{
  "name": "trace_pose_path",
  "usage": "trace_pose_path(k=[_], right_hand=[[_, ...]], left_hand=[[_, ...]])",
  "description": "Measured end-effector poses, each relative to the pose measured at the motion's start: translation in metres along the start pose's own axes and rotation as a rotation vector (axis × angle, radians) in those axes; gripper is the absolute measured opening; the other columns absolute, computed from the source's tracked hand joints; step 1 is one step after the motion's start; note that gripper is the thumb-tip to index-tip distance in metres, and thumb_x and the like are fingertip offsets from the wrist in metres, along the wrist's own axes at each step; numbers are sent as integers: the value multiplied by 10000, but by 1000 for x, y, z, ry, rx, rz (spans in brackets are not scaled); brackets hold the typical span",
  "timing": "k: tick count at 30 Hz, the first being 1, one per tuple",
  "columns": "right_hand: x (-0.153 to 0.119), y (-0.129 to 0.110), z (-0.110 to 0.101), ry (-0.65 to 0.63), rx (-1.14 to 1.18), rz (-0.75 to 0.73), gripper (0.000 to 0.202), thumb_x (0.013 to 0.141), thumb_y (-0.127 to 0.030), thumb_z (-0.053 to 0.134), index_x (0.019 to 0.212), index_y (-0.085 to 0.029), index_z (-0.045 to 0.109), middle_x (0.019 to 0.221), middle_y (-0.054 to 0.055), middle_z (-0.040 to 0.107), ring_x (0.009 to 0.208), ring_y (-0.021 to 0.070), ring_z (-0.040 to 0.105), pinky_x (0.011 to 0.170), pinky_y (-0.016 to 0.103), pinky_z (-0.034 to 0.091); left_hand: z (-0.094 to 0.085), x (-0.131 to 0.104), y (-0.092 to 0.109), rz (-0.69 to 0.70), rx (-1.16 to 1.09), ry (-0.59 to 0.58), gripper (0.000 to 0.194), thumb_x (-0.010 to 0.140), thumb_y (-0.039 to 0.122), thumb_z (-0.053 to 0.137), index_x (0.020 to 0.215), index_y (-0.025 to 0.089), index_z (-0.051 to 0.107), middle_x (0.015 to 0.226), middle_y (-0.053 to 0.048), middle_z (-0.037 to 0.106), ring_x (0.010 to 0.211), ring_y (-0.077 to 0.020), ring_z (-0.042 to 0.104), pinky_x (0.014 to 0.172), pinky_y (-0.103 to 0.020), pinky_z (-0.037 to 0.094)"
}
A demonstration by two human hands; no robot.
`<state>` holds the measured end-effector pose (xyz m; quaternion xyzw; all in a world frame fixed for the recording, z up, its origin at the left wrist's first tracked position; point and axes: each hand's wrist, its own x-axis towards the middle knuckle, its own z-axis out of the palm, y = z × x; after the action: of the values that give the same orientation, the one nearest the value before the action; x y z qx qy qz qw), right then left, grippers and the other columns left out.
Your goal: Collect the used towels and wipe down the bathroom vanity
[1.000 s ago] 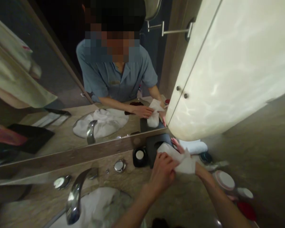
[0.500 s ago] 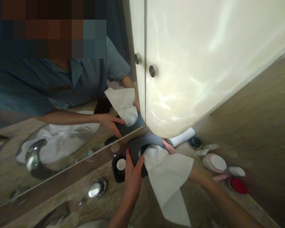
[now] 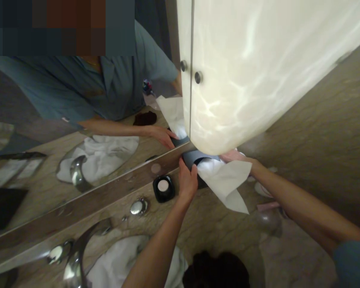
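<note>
Left hand [image 3: 187,181] is clamped on the near side of the dark tissue box [image 3: 195,159], fingers curled round its edge, and that reads as a bracing grip: the box sits tight against the mirror ledge [image 3: 87,202] under the glowing wall lamp [image 3: 258,68], so pinning it keeps it from sliding while the paper is worked. Right hand [image 3: 238,157] reaches in from the far side, fingers closed on the upper edge of the white tissue [image 3: 226,182], which spills out of the box's opening and drapes down to a point over the stone counter [image 3: 216,232]. Holding the sheet at its top lets the loose end hang free for shaping. Just left of the box stands a small black pot with a pale lid [image 3: 163,188], and further left a chrome knob [image 3: 138,206] and the faucet [image 3: 78,256] over the basin, where a white towel [image 3: 120,264] lies. The mirror doubles both hands and the tissue. Against the picture 0.5 s back, the tissue is shorter and more gathered, its hanging tail pulled up; the left hand has shifted from the box's front up onto its side, the right hand sits higher and closer under the lamp, and the view has swung so the jars at the right are blurred behind the forearm.
</note>
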<state>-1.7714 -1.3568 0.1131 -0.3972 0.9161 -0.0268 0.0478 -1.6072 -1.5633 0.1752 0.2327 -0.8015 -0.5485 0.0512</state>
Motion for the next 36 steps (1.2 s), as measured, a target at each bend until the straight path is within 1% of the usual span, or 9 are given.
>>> trace_pose_path(k=[5,9,12,14,17,21,25,30,36], right_hand=[[-27,-22,-7,51,0,68,547,866,-221,662,1354,0,555,1451,284,492,1415,409,387,1191,595,205],[-141,-133,30,528,257,242,524,943,-311,538,1432,-123,534,1494,198,486,1393,353,451,1182,540,349],[-225,-236,72,209,348,-262,666,848,-362,651,1490,-369,473,1560,70,440,1369,356,492,1035,554,533],[-245,-266,91,66,376,-446,620,829,-265,616,1436,-360,527,1526,12,492,1336,326,524,1022,553,551],[-228,-240,97,213,376,-165,530,854,-161,562,1380,-228,561,1496,101,509,1356,324,492,1048,533,535],[-190,-189,97,588,317,309,785,915,-387,642,1561,-127,277,1585,263,258,1473,415,293,1116,659,415],[-180,-222,119,464,313,114,736,935,-264,566,1588,-217,230,1630,207,188,1490,407,269,1095,658,442],[-155,-282,131,386,454,-196,599,865,-98,519,1444,-239,456,1552,147,379,1420,341,423,1059,577,525],[-142,-304,123,571,558,125,542,929,-204,544,1453,-245,411,1570,170,324,1440,353,384,1076,618,492]], left_hand=[[-29,-5,-40,113,3,117,567,1008,399,423,1461,60,453,1493,-182,520,1389,-262,485,1213,-411,346],[-70,-18,-117,272,488,282,482,1018,344,417,1371,51,565,1420,-203,551,1400,-344,413,1232,-524,268],[-72,-23,-157,329,611,190,539,1015,318,431,1468,28,463,1581,-233,353,1488,-404,276,1248,-548,241],[-57,-21,-162,354,580,165,545,1012,280,429,1497,33,411,1638,-220,255,1523,-396,218,1260,-531,248],[-28,-15,-151,379,570,155,552,1026,280,389,1510,15,376,1633,-239,257,1536,-389,184,1268,-545,210],[-9,-12,-140,385,618,143,543,1043,295,340,1521,41,386,1620,-222,297,1530,-375,196,1263,-544,192],[-17,-25,-143,347,632,152,559,1022,294,411,1551,122,358,1642,-145,309,1532,-362,203,1252,-580,208],[-31,-40,-124,-30,565,242,425,995,232,400,1328,32,574,1237,-245,661,1191,-364,613,1009,-521,476],[-64,-22,-114,-198,418,71,269,886,142,513,1042,32,703,1049,-250,736,1039,-320,702,850,-364,504]])
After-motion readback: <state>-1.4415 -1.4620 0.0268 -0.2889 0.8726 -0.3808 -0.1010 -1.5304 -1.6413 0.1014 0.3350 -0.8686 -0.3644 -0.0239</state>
